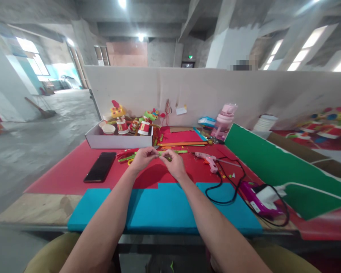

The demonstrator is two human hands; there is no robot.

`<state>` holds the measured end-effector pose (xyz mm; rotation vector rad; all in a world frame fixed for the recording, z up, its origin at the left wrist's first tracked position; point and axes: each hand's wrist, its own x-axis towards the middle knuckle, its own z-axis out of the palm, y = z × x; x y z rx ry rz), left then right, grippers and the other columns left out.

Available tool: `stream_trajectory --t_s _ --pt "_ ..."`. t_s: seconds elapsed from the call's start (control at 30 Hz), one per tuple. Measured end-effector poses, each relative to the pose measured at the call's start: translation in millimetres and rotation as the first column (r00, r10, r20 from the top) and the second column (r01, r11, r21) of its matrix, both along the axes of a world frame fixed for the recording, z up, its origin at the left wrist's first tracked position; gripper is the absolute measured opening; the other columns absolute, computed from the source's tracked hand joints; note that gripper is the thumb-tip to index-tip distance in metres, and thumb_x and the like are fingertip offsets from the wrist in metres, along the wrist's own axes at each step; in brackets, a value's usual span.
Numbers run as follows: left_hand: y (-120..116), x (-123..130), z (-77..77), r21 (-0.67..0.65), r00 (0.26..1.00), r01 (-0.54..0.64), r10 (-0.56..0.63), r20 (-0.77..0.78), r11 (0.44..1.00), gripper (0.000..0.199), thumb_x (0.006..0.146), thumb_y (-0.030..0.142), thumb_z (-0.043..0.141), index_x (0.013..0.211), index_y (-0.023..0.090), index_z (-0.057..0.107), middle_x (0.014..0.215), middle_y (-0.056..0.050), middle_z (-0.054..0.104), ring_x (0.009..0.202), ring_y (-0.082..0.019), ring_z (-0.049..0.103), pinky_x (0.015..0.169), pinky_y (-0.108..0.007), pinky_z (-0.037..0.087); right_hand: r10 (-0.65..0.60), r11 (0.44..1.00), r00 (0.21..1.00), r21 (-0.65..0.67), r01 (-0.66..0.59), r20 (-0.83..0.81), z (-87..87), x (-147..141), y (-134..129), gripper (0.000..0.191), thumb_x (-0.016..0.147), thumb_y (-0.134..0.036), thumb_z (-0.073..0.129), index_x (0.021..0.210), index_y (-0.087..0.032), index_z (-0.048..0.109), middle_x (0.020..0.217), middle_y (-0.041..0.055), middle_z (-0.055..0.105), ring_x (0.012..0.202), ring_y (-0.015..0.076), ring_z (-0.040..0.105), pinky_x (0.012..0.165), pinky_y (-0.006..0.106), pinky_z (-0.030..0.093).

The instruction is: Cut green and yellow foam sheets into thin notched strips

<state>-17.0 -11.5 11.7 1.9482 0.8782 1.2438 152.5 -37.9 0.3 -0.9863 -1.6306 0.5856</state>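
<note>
Over the red table covering (147, 176), my left hand (144, 157) and my right hand (172, 162) are close together, fingertips pinched. Between them is a small green piece (160, 154), which looks like a paper strip; both hands seem to grip it. Green strips (183, 151) lie just behind my hands. Yellow scissor handles (130, 162) show beside my left hand. To the right of my right hand rests a pink glue gun (207, 158) with its black cord.
A black phone (100, 167) lies at the left. Behind it, a white box (119, 141) holds paper-cup figures. A green panel (272, 167), a purple power strip (258, 199) and a pink bottle (225, 120) stand at the right. Blue sheets (161, 208) cover the front edge.
</note>
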Motion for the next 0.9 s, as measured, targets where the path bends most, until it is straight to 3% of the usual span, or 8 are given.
stream_trajectory --t_s 0.2,0.37,0.5,0.9 --pt "-3 7 0.3 -0.114 0.99 0.005 0.011 0.144 0.993 0.016 0.069 0.026 0.071 0.071 0.015 0.059 0.069 0.001 0.06 0.067 -0.012 0.055 0.067 -0.025 0.043 0.033 0.994 0.988 -0.1 -0.048 -0.148 -6.1 -2 5 0.017 0.076 -0.035 0.063 0.072 -0.021 0.055 0.072 0.002 0.062 0.07 0.017 0.057 0.069 0.029 0.045" --pt "-4 8 1.1 -0.25 0.951 0.085 -0.003 0.31 0.965 0.029 0.067 0.029 0.074 0.088 0.016 0.061 0.069 0.002 0.06 0.064 -0.01 0.055 0.066 -0.024 0.043 0.039 0.978 0.963 -0.186 -0.092 -0.268 -8.8 -3 7 0.024 0.072 -0.041 0.067 0.071 -0.021 0.054 0.069 0.0012 0.062 0.067 0.0162 0.056 0.068 0.029 0.045" --pt "-6 8 2.2 -0.323 0.967 0.094 -0.009 0.256 0.942 0.029 0.064 0.032 0.077 0.081 0.013 0.063 0.065 0.001 0.06 0.059 -0.009 0.053 0.062 -0.024 0.041 0.041 0.978 0.943 -0.179 -0.106 -0.332 -10.0 -3 8 0.024 0.071 -0.04 0.069 0.069 -0.02 0.054 0.067 -0.0001 0.062 0.066 0.0152 0.056 0.067 0.028 0.044" --pt "-5 9 0.7 -0.319 0.973 0.039 0.037 0.228 0.947 0.026 0.063 0.034 0.077 0.072 0.013 0.065 0.059 0.001 0.059 0.054 -0.008 0.049 0.057 -0.024 0.037 0.062 0.979 0.935 -0.163 -0.126 -0.35 -10.9 -5 10 0.021 0.07 -0.035 0.068 0.069 -0.02 0.054 0.066 -0.0012 0.062 0.064 0.0145 0.057 0.065 0.027 0.044"
